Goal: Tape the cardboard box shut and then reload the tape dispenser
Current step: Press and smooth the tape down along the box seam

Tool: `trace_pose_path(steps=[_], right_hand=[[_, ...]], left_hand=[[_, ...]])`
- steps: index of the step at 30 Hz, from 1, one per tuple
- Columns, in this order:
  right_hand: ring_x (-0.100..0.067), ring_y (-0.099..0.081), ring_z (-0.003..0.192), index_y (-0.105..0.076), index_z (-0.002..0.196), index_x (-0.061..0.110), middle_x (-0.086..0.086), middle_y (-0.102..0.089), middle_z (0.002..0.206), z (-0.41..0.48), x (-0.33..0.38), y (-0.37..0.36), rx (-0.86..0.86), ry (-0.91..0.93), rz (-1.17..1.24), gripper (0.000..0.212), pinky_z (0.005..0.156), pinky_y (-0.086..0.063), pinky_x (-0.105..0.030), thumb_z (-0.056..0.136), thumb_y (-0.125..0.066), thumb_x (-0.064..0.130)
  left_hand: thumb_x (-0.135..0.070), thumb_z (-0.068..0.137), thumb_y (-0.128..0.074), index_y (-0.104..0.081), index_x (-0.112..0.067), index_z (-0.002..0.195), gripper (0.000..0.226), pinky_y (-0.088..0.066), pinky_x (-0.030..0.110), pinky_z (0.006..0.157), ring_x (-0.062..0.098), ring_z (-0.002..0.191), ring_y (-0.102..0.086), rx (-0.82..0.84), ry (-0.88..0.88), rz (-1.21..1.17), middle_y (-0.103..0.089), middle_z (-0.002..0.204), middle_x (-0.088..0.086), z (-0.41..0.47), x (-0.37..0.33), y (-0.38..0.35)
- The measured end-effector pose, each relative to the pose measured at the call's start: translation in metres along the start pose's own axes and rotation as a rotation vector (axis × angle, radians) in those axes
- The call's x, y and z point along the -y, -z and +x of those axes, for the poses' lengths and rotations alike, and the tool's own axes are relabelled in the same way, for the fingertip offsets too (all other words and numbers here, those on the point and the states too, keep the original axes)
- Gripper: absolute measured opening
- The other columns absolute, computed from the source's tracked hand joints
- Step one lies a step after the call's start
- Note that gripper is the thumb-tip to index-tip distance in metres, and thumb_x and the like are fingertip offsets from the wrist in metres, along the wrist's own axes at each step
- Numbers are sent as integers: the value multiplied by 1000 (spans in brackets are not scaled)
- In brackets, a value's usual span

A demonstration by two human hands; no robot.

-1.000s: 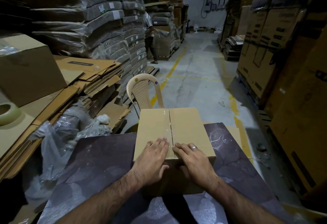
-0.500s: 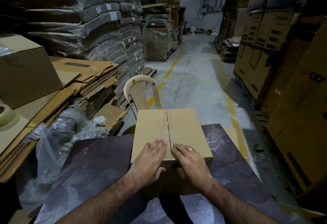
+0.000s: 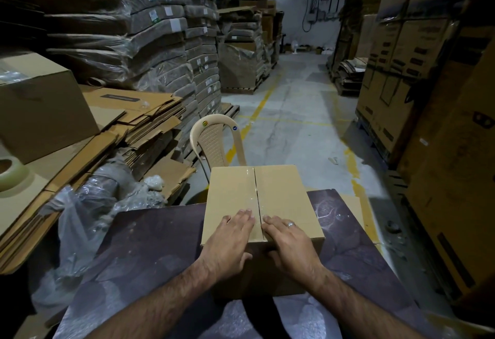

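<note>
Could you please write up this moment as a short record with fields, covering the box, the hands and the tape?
Box: cardboard box, flaps closed, on the dark table
Seam: clear tape runs along the centre seam
Left hand: flat on the box top, left of the seam
Right hand: flat on the top, right of the seam
Tape roll: on flattened cardboard, far left
Dispenser: not in view

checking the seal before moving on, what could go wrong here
The left hand and right hand press only the near end of the cardboard box, so the tape farther along the seam might lift. The tape roll sits far left on flattened cardboard and no dispenser is in view, so reloading may mean hunting.
</note>
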State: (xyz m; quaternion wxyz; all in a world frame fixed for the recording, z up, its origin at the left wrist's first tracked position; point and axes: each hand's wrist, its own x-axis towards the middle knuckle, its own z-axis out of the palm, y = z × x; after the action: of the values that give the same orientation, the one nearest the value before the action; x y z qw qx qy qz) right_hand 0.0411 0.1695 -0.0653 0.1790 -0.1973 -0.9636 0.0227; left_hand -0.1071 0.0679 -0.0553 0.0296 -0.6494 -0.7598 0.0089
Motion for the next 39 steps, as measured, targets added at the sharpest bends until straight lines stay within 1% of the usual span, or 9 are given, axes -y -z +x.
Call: trace_pose_path(steps=[4, 8, 12, 17, 21, 25, 29, 35, 39], right_hand=[[-27, -58, 115, -59, 122, 4, -12, -60, 128, 9, 7, -3, 42, -33, -118, 87, 89, -50, -40, 44, -85, 31], [-26, -65, 101, -64, 113, 7, -11, -65, 119, 6, 3, -2, 38, -45, -82, 85, 86, -53, -35, 33, -87, 28], [-30, -57, 115, -56, 123, 6, -13, -56, 132, 9, 7, -2, 68, -50, -122, 83, 91, -49, -41, 48, -83, 28], [-32, -63, 92, -62, 107, 7, -15, -61, 122, 8, 7, 3, 67, -65, -122, 73, 80, -53, -39, 40, -86, 24], [-34, -55, 109, -54, 122, 5, -15, -52, 134, 10, 9, 0, 97, -63, -164, 76, 91, -46, -43, 54, -82, 24], [-36, -53, 108, -52, 120, 3, -17, -49, 135, 10, 9, 1, 114, -72, -186, 70, 92, -43, -44, 59, -79, 23], [-33, -45, 119, -43, 131, 7, -14, -41, 143, 11, 10, 1, 136, -54, -218, 74, 99, -37, -43, 66, -74, 25], [-32, -47, 115, -44, 127, 8, -13, -41, 141, 12, 12, -1, 134, -63, -247, 70, 97, -39, -43, 68, -74, 31], [-34, -54, 105, -53, 119, 5, -15, -52, 133, 10, 10, -2, 100, -80, -217, 71, 92, -45, -43, 58, -82, 25]], left_hand=[[-40, 91, -57, 1, -9, 152, 90, -7, 45, 122, 25, 150, -1, 8, 35, 23, 0, 163, 10, 4, -1, 2], [-42, 89, -58, 0, -10, 153, 92, -10, 47, 121, 25, 150, -2, 9, 53, 15, -2, 163, 10, 4, -3, 1], [-44, 89, -59, -2, -9, 152, 93, -12, 47, 121, 25, 149, -4, -2, 45, 53, -4, 162, 11, 5, -4, 6], [-43, 90, -58, -7, -8, 152, 87, -15, 42, 121, 25, 149, -10, -42, 21, 66, -11, 162, 11, 1, -4, 4], [-46, 87, -61, -9, -7, 151, 91, -17, 42, 119, 25, 148, -13, -59, 39, 85, -13, 161, 12, 3, -6, 4], [-46, 87, -61, -11, -7, 151, 90, -17, 41, 120, 26, 148, -15, -72, 42, 91, -16, 160, 12, 0, -7, 2], [-48, 86, -61, -12, -6, 151, 91, -18, 41, 119, 26, 147, -17, -75, 43, 102, -18, 160, 13, 1, -7, 1], [-45, 88, -60, -15, -7, 151, 86, -17, 36, 119, 25, 147, -18, -115, 19, 56, -20, 160, 12, -3, -3, -3], [-43, 88, -61, -15, -7, 151, 85, -17, 36, 119, 25, 147, -18, -111, 29, 49, -20, 160, 12, -2, -5, -3]])
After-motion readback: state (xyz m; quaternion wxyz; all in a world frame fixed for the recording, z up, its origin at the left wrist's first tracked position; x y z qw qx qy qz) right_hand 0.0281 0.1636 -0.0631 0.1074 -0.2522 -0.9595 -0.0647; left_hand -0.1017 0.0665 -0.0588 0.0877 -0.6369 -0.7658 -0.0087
